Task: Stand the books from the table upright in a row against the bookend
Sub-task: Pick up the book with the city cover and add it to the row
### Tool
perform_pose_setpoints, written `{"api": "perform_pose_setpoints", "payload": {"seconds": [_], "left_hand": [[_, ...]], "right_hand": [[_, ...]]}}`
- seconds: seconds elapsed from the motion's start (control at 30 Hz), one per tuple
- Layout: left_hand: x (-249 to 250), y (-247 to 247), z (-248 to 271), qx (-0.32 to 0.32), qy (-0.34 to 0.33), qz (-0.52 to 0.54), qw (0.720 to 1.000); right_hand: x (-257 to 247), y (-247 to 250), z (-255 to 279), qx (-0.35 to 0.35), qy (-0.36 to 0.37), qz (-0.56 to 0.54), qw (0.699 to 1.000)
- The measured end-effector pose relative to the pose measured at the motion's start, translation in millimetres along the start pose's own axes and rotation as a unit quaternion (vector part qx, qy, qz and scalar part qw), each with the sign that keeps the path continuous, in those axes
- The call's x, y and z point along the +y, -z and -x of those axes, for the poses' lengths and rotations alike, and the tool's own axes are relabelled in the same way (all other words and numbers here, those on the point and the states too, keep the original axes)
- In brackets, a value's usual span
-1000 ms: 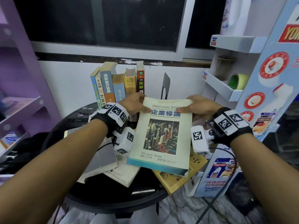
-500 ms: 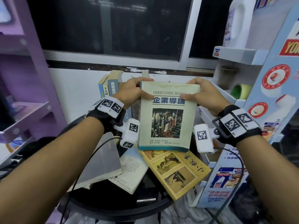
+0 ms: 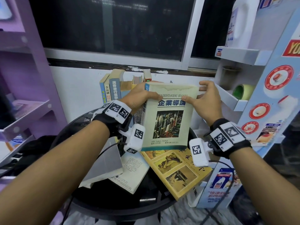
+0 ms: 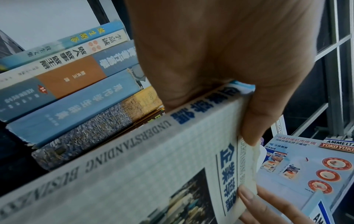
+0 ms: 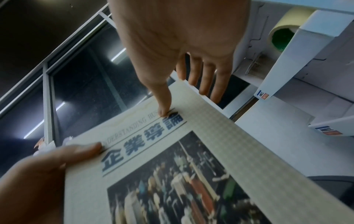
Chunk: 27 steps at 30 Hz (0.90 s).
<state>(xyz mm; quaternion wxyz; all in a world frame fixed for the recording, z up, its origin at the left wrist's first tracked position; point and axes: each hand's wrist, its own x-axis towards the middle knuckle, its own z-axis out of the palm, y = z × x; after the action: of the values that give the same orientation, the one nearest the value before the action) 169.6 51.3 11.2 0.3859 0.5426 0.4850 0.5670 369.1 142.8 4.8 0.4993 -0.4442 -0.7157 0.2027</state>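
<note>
From the head view, both hands hold the pale business book (image 3: 168, 120) upright above the round black surface (image 3: 113, 207), its front cover facing the person, its long axis near vertical with the title end up and leaning slightly right. The left hand (image 3: 139, 96) grips the upper spine corner, thumb on the cover; the right hand (image 3: 206, 99) pinches the upper right corner, thumb on the cover and fingers (image 5: 206, 78) behind. Only the left wrist view shows the book's spine (image 4: 122, 145) with its lettering, lying just beside the spines of the standing row (image 4: 72, 84); whether they touch I cannot tell. Only the right wrist view shows the right thumb tip (image 5: 162, 112) pressing at the title line. The head view alone shows three more books lying flat on the surface: a grey one (image 3: 107, 161), a white one (image 3: 131, 172) and a yellow one (image 3: 177, 172).
</note>
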Motion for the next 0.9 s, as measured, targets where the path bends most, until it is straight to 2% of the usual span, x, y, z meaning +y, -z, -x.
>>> {"api": "perform_pose_setpoints", "payload": {"seconds": [0.07, 0.17, 0.3, 0.43, 0.53, 0.67, 0.77, 0.9], "left_hand": [[-1.0, 2.1, 0.5, 0.009, 0.000, 0.010, 1.000], [-2.2, 5.0, 2.3, 0.031, -0.001, 0.025, 0.999], [-0.4, 6.9, 7.3, 0.032, -0.004, 0.023, 0.999], [7.2, 10.5, 19.6, -0.040, -0.011, 0.006, 0.999], [11.3, 17.1, 26.9, -0.075, 0.001, 0.025, 0.997], [12.9, 24.7, 29.3, -0.074, 0.018, 0.082, 0.994], [10.5, 26.2, 26.0, -0.076, 0.018, 0.033, 0.996], [9.8, 23.3, 18.3, -0.077, 0.029, -0.001, 0.997]], "right_hand": [[-3.7, -6.1, 5.4, 0.059, 0.023, 0.028, 0.998], [-9.0, -19.1, 13.2, 0.058, 0.037, 0.021, 0.997], [-14.7, -32.7, 18.9, 0.003, 0.068, 0.007, 0.998], [-18.1, -35.4, 22.5, -0.062, 0.063, -0.045, 0.995], [-18.3, -31.2, 24.9, -0.144, 0.055, -0.089, 0.984], [-23.1, -22.7, 27.9, -0.259, 0.043, -0.124, 0.957], [-33.6, -17.0, 32.4, -0.286, 0.041, -0.103, 0.952], [-49.0, -15.5, 43.7, -0.284, 0.058, -0.068, 0.955]]}}
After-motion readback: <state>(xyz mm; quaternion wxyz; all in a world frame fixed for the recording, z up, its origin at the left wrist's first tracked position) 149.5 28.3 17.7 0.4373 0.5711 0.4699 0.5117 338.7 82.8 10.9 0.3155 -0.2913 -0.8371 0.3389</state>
